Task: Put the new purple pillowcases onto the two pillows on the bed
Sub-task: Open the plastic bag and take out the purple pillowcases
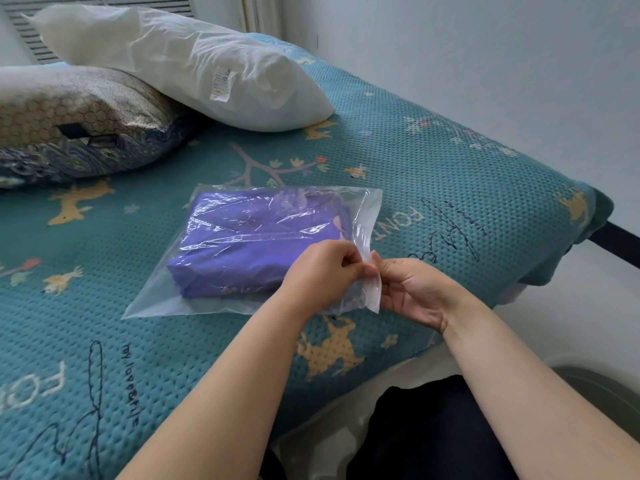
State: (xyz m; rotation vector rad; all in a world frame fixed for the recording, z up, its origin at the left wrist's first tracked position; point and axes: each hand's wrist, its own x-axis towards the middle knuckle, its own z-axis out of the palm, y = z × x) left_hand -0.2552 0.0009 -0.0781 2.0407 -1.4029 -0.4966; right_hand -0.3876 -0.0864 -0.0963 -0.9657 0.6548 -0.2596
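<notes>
Bedroom corner in soft daylight.
A plain pale wall (485,46) runs beside the bed (433,161), whose teal quilted cover shows deer and trees; a slatted headboard (27,32) stands behind.

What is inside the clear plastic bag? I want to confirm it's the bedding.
Folded purple fabric fills the clear plastic bag. How many pieces are folded inside cannot be seen.

a plastic bag (242,244) is lying mid-bed (433,161), folded pillowcases (256,244) sitting inside it. two pillows (180,64) are resting behind it, one overlapping the other. both hands are meeting at its right edge.
</notes>
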